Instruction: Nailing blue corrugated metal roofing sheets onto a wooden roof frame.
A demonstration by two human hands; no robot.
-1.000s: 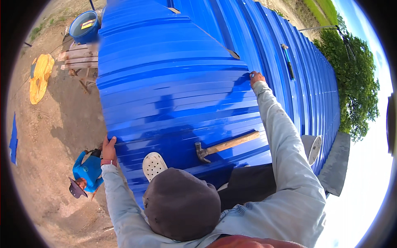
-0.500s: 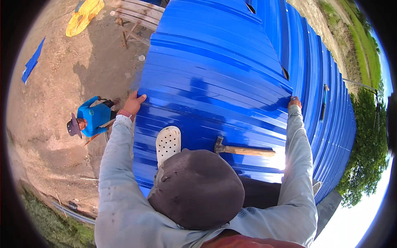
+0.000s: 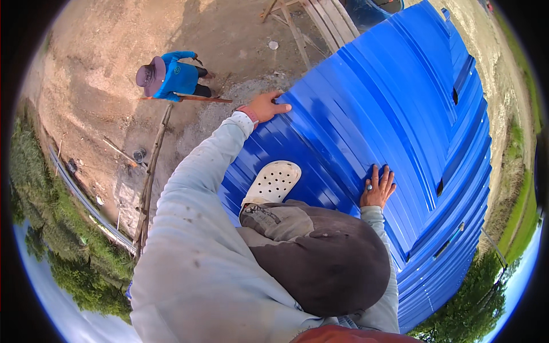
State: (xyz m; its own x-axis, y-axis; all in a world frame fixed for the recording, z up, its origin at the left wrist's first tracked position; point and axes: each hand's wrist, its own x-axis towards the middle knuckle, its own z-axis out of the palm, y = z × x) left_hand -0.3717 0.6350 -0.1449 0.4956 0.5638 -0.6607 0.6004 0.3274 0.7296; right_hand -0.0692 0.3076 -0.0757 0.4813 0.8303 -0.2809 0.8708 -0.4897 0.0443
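A blue ribbed metal roofing sheet (image 3: 366,108) lies over the roof under me. At its left edge my left hand (image 3: 265,107) is closed, thumb on top, its fingers partly hidden at the edge. My right hand (image 3: 377,188), with a ring on it, rests flat on the sheet, fingers spread. Between the hands my foot in a white perforated clog (image 3: 274,181) stands on the metal, below which my bent knee in dark trousers (image 3: 337,257) covers part of the sheet.
Down on the ground to the left stands a person in a blue shirt and brimmed hat (image 3: 177,77). Wooden poles (image 3: 150,183) rise near the roof's left side. Planks on a trestle (image 3: 329,23) stand beyond. A hammer-like tool (image 3: 449,240) lies on the roof at right.
My right hand has left the sheet's right edge and now lies flat on its surface. My view has turned and leaned left. The wooden-handled hammer near my knee no longer shows.
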